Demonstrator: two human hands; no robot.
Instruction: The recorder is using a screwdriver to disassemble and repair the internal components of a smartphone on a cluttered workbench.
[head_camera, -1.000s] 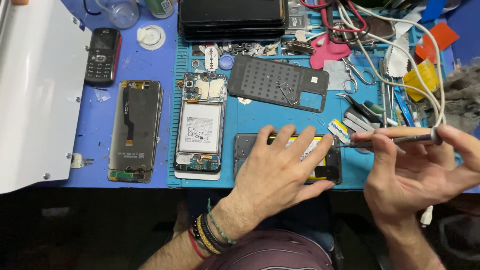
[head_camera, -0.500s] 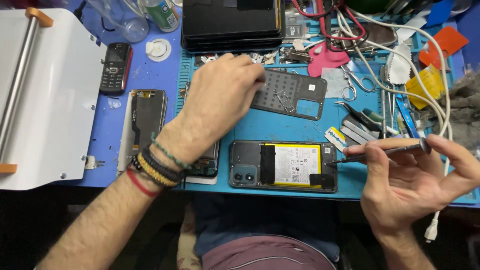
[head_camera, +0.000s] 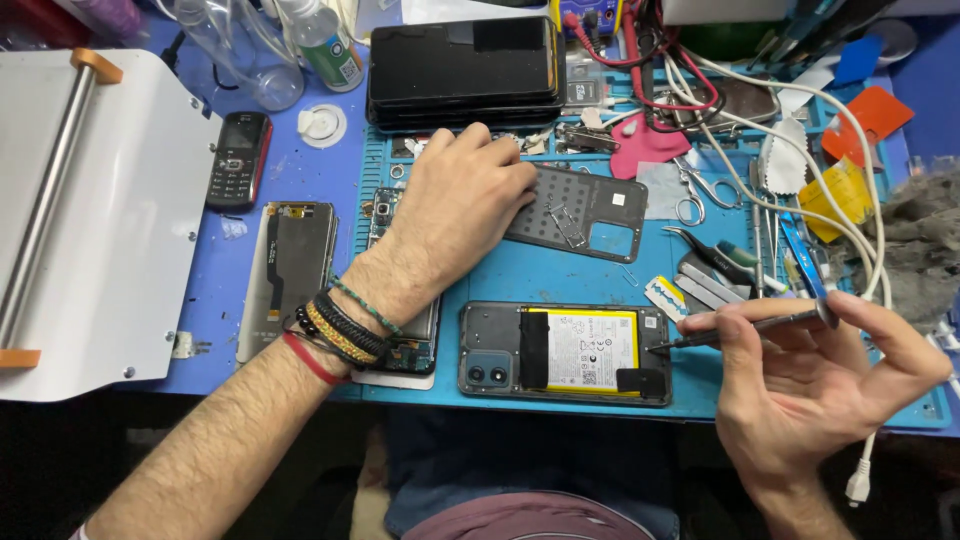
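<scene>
Head view: opened phone (head_camera: 565, 352) on bench (head_camera: 560, 275), back cover already off, internals not yet removed.
Phone lies at six o'clock, yellow-labelled battery and camera block exposed. Right hand (head_camera: 820, 385) has its grip closed on a screwdriver (head_camera: 745, 328), tip at the phone's three o'clock edge. Left hand (head_camera: 465, 195) rests at twelve o'clock, grip loosely curled over the perforated screw tray (head_camera: 595, 215); contents cannot be told.

My right grip (head_camera: 810, 385) held a slim metal screwdriver (head_camera: 745, 328) with a dull sheen. The opened phone (head_camera: 565, 352) showed matt dark plastic and a glossy yellow battery label. At eleven o'clock lay a matt grey plastic back cover (head_camera: 590, 213). The bench mat (head_camera: 560, 275) looked rubbery, matt blue.
</scene>
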